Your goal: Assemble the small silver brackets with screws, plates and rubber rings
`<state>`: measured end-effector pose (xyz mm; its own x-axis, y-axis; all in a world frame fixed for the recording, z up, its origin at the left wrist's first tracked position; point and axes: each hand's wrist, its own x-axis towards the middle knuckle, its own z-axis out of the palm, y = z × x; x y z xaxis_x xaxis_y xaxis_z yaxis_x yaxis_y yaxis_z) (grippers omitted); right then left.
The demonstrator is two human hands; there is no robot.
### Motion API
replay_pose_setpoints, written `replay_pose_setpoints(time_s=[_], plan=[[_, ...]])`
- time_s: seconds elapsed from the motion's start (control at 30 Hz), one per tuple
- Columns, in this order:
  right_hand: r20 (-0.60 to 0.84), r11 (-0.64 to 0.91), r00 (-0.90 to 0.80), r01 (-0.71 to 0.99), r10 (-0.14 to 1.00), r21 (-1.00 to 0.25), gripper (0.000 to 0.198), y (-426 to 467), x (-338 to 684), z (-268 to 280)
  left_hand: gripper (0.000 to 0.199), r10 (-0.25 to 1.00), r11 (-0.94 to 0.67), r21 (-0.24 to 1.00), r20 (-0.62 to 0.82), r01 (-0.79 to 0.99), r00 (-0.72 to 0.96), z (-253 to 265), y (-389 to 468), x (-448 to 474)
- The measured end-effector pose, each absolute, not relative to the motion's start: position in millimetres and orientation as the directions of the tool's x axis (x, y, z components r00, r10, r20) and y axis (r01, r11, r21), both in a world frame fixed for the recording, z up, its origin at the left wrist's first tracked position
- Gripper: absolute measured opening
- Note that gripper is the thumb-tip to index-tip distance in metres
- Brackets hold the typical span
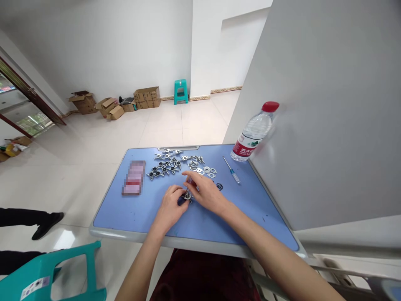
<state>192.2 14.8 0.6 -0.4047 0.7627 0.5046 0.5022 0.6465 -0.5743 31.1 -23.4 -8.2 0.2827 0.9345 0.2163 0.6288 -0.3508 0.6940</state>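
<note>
Legs (25, 217): Another person's dark trousers and 1 black shoe show at the left.
Near stool (34, 276): Teal, on the tiled floor at the near left.
Cardboard boxes (147, 97): Lined up along the far wall, left of center, some with flaps raised.
Blue table (125, 217): The worktop spreads across the center.
Blurred item (133, 177): Pinkish and pixelated, flat on the table's left side.
Metal fittings (164, 168): Clustered toward the far edge, many with dark round centers.
Left hand (171, 207): Thumb and fingers clamped on a small metal part (187, 196) at the near middle of the table.
Far stool (181, 92): Also teal, against the far wall.
Right hand (205, 190): Fingertips pinched on a slender bright piece (189, 188) at the part's far side; its details are too small to tell.
Flat plates (211, 175): Silvery, just beyond the right hand.
Black rings (219, 186): Grouped just right of that hand.
Screwdriver (232, 170): Blue-handled, lying farther right.
Water bottle (253, 133): Red-capped, upright at the far right corner.
Gray panel (328, 125): Rising along the table's right side.
</note>
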Motion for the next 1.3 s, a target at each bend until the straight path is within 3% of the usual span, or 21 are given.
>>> replay_pose_setpoints(time_s=[0.17,0.43,0.73,0.97,1.17,1.3], plan=[[0.502,0.619,-0.362,0.458,0.786,-0.638,0.024,18,193,0,0.034,0.939,-0.330,0.728,0.189,0.602,0.285,-8,-25,28],[0.456,0.542,-0.296,0.387,0.839,-0.746,0.022,20,195,5,0.016,0.946,-0.320,0.725,0.207,0.610,0.250,-14,-24,23],[0.371,0.449,-0.263,0.383,0.891,-0.807,0.026,19,210,23,0.017,0.920,-0.392,0.627,0.265,0.673,0.289,-20,-21,21],[0.299,0.673,-0.638,0.488,0.710,-0.556,0.019,15,208,19,0.015,0.930,-0.366,0.584,0.259,0.724,0.262,-20,-22,19],[0.264,0.739,-0.696,0.578,0.667,-0.346,0.019,12,199,9,0.018,0.926,-0.374,0.581,0.270,0.723,0.263,-21,-23,19],[0.235,0.754,-0.719,0.597,0.654,-0.274,0.015,13,197,4,0.018,0.931,-0.364,0.593,0.263,0.718,0.254,-22,-22,18]])
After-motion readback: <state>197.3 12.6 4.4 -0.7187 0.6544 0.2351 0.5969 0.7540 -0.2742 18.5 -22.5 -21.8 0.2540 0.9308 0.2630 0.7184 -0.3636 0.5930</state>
